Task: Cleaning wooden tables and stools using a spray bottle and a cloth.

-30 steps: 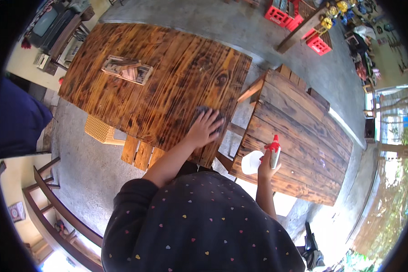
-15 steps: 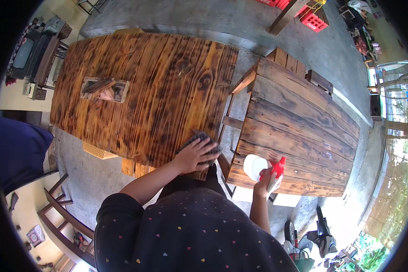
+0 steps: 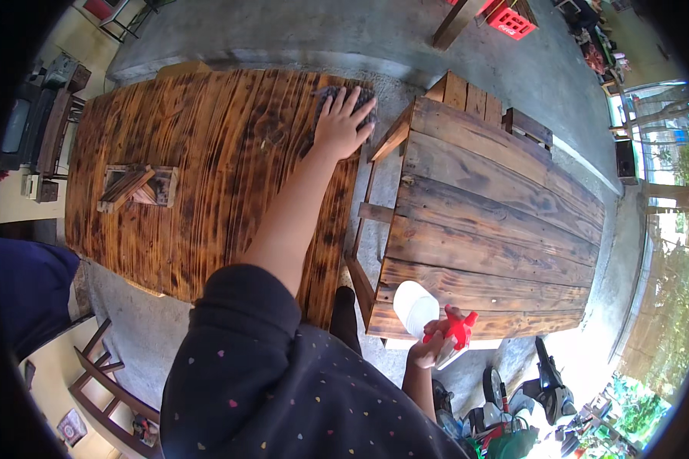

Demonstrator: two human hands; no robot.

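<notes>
My left hand [image 3: 343, 131] lies flat with its fingers spread on a dark grey cloth [image 3: 365, 106], pressing it to the far right corner of a brown wooden table [image 3: 230, 176]. The arm reaches out long across the tabletop. My right hand [image 3: 429, 350], lower right, is closed round the neck of a spray bottle [image 3: 415, 306]. This bottle has a white body and a red spray head, and it is tilted, held over the near edge of the second plank table [image 3: 497, 206].
A wooden-framed box [image 3: 174, 183] with wood pieces on it sits on the left table. A narrow gap and wooden braces part the two tables. Red crates [image 3: 511, 23] stand at the far side, and a parked motorbike [image 3: 543, 394] at the lower right.
My left hand has slid the cloth from the near edge to the far right corner of the table. The right hand, with the spray bottle, has shifted slightly nearer to me.
</notes>
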